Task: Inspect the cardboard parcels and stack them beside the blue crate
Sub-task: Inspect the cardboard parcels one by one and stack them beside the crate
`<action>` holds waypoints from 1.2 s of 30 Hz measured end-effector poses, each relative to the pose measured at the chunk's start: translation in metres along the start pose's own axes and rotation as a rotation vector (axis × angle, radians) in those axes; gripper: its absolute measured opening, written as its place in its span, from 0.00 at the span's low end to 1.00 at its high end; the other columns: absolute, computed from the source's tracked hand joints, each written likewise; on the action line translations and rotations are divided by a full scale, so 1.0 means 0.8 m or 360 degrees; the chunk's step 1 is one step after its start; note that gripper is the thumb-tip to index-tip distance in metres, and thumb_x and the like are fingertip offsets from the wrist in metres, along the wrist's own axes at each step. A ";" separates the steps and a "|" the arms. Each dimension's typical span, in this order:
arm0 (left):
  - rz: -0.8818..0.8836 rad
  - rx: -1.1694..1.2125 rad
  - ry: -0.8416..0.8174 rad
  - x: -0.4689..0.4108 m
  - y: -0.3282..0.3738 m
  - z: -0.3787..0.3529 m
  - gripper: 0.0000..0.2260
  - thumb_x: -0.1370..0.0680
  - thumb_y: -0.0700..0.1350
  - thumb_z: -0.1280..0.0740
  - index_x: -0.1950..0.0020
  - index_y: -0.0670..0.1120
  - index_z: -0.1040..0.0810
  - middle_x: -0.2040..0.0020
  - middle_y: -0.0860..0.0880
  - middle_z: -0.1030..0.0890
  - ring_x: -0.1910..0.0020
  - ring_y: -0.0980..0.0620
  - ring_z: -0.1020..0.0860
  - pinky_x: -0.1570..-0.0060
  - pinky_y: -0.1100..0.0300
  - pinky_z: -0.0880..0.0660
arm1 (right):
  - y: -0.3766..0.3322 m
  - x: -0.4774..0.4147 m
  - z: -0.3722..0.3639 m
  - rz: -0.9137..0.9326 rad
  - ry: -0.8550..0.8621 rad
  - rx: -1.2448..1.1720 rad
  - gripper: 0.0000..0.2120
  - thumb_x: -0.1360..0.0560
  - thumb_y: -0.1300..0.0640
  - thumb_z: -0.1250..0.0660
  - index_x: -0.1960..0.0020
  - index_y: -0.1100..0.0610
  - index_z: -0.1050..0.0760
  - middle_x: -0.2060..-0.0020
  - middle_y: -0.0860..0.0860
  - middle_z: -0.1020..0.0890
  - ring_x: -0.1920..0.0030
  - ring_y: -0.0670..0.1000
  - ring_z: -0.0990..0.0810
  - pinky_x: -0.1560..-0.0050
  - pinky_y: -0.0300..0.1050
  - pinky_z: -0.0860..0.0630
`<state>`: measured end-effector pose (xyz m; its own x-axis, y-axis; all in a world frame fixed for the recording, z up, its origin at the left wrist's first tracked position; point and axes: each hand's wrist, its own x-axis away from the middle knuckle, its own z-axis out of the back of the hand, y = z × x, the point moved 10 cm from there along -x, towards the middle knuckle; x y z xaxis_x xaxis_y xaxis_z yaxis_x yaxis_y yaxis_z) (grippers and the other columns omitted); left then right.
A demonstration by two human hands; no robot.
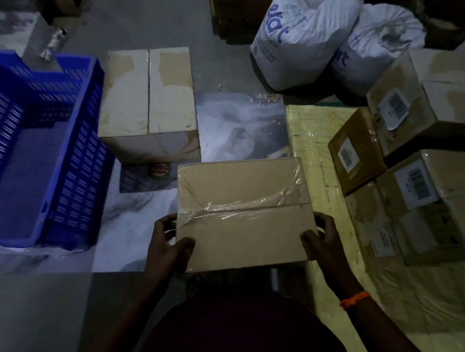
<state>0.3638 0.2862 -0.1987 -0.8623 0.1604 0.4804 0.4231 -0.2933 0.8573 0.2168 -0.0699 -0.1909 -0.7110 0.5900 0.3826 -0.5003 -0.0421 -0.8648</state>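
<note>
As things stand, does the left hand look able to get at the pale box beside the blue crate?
Probably not yet: the left hand grips the taped parcel, shared with the right hand. Nothing else stands between it and the pale box.

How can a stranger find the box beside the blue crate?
Find the blue crate on the left. Just right of it stands a pale box. Unlike the brown parcels at far right, it is whitish, peeling, and shows no barcode label.

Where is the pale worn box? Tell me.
Head view, upper left of centre: the pale worn box stands just right of the blue crate, beyond the held parcel.
</note>
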 end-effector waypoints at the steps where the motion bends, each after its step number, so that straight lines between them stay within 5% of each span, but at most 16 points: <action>1: 0.0006 -0.0043 0.0002 -0.003 -0.005 0.002 0.29 0.32 0.44 0.25 0.34 0.55 0.32 0.36 0.49 0.24 0.36 0.47 0.25 0.46 0.50 0.22 | 0.002 -0.001 -0.001 -0.0004 0.0012 0.0034 0.20 0.21 0.65 0.32 0.33 0.51 0.31 0.35 0.54 0.22 0.44 0.42 0.21 0.48 0.45 0.21; 3: -0.0084 -0.0173 0.0021 -0.002 0.004 0.001 0.29 0.29 0.43 0.24 0.33 0.55 0.34 0.34 0.49 0.26 0.35 0.49 0.25 0.41 0.45 0.22 | -0.006 -0.005 -0.002 0.0013 0.0068 0.0156 0.21 0.22 0.64 0.31 0.33 0.52 0.31 0.34 0.55 0.23 0.40 0.52 0.21 0.45 0.45 0.23; 6: -0.0753 -0.0570 0.0140 0.010 0.066 -0.012 0.29 0.28 0.47 0.29 0.29 0.51 0.33 0.33 0.49 0.27 0.31 0.63 0.31 0.31 0.55 0.28 | -0.064 -0.003 -0.020 0.0504 0.0218 0.0709 0.28 0.20 0.53 0.32 0.23 0.60 0.35 0.27 0.59 0.30 0.27 0.58 0.31 0.32 0.48 0.31; 9: -0.1191 -0.1286 0.0073 0.001 0.095 -0.065 0.27 0.20 0.53 0.39 0.22 0.44 0.34 0.20 0.43 0.36 0.20 0.46 0.41 0.24 0.44 0.40 | -0.100 -0.007 -0.085 0.0977 0.0087 0.1230 0.35 0.18 0.42 0.43 0.19 0.61 0.40 0.19 0.60 0.40 0.19 0.58 0.43 0.22 0.55 0.44; 14: -0.1133 -0.1816 -0.0196 -0.029 0.085 -0.142 0.31 0.18 0.61 0.48 0.20 0.44 0.38 0.18 0.42 0.43 0.18 0.40 0.46 0.24 0.38 0.42 | -0.095 -0.039 -0.135 0.0967 -0.0057 0.1545 0.38 0.17 0.36 0.53 0.17 0.59 0.47 0.17 0.56 0.48 0.17 0.56 0.49 0.20 0.63 0.50; 21: -0.1125 -0.1936 -0.0147 -0.033 0.076 -0.147 0.30 0.17 0.60 0.49 0.18 0.46 0.40 0.17 0.44 0.44 0.18 0.42 0.45 0.23 0.41 0.47 | -0.080 -0.050 -0.138 0.0910 -0.0104 0.1649 0.37 0.17 0.36 0.54 0.16 0.57 0.48 0.16 0.53 0.49 0.17 0.52 0.52 0.19 0.59 0.55; 25: -0.1076 -0.1968 -0.0144 -0.034 0.076 -0.148 0.31 0.18 0.61 0.48 0.19 0.45 0.37 0.18 0.43 0.40 0.20 0.40 0.41 0.25 0.39 0.44 | -0.082 -0.052 -0.135 0.0915 -0.0191 0.1600 0.41 0.18 0.32 0.63 0.17 0.58 0.45 0.17 0.54 0.47 0.17 0.54 0.50 0.19 0.60 0.51; 30: -0.1293 -0.1943 -0.0253 0.009 0.065 -0.149 0.30 0.19 0.59 0.45 0.21 0.43 0.34 0.20 0.40 0.37 0.22 0.40 0.37 0.28 0.36 0.36 | -0.062 0.004 -0.131 0.1190 -0.0282 0.1647 0.33 0.16 0.40 0.49 0.19 0.60 0.39 0.19 0.57 0.39 0.19 0.56 0.41 0.22 0.61 0.42; 36: -0.1548 -0.1992 -0.0335 0.059 0.018 -0.123 0.29 0.14 0.60 0.52 0.19 0.45 0.38 0.18 0.44 0.40 0.19 0.43 0.41 0.25 0.41 0.42 | -0.033 0.064 -0.106 0.1417 -0.0275 0.1728 0.30 0.14 0.40 0.53 0.18 0.57 0.41 0.18 0.54 0.40 0.18 0.54 0.43 0.22 0.60 0.44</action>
<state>0.3016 0.1964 -0.1816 -0.5585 0.8291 -0.0264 -0.8149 -0.5424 0.2044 0.2355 0.0302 -0.1761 -0.9968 -0.0640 -0.0475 0.0718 -0.9796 -0.1879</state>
